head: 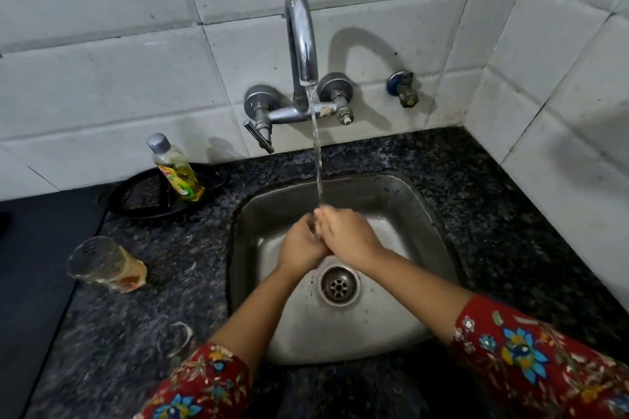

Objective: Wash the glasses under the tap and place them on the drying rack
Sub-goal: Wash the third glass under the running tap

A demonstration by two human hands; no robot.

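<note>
Your left hand (301, 243) and right hand (347, 235) are pressed together over the middle of the sink (391, 187), just at 12 o'clock of the drain (338, 286). The right overlaps the left's fingers. Fingers on both look bent, but the palms are hidden, so you can't tell whether anything is held; no glass shows between them. The tap (301, 37) is running, and its stream (316, 153) lands on your right hand's fingertips (321, 213). The glass (102, 264) stands on the counter (493, 214) at 9 o'clock of the sink, well apart from your hands, leaning in this wide view, with orange residue at its base. A second glass (175, 338) sits at 8 o'clock, near the sink's corner, only its rim clear, partly cut off by your left sleeve (204, 381). The soap bottle (177, 170), holding yellow liquid, stands tilted on a black pan (136, 201) at 10 o'clock against the tiled wall (102, 78). A blue valve (403, 87) sits on the wall at 1 o'clock, beside the tap handles. A dark flat surface (34, 248) runs along the far 9 o'clock edge. Nothing lies between the hands and either glass except bare counter and the sink rim. No drying rack shows.
</note>
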